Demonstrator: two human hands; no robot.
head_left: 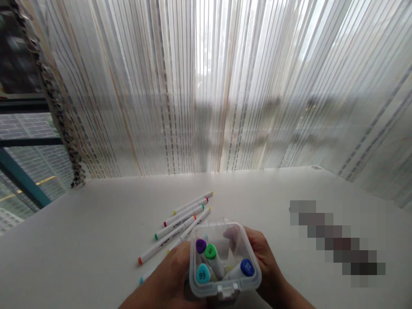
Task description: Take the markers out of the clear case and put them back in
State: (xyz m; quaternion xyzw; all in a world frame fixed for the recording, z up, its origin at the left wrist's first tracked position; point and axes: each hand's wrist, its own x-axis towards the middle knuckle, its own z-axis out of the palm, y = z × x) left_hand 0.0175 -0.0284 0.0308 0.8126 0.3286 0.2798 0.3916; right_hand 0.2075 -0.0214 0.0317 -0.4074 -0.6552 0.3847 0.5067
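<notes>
Between my two hands is a clear plastic box (225,227), its open top facing me and a latch on its near side. My left hand (175,274) grips the box's left wall, and my right hand (262,262) wraps its right wall. Inside stand several markers: one with a purple cap (201,246), one with a green cap (210,251), a light blue cap marked 66 (202,274), and a dark blue cap marked 72 (247,267) leaning to the right. The box's lower part is hidden by my hands.
Several white markers with coloured ends, such as an orange-tipped marker (167,240), lie on the white table (80,240) beyond and left of the box. A pixelated dark patch (337,242) covers something at right. A striped sheer curtain (144,107) hangs behind the table.
</notes>
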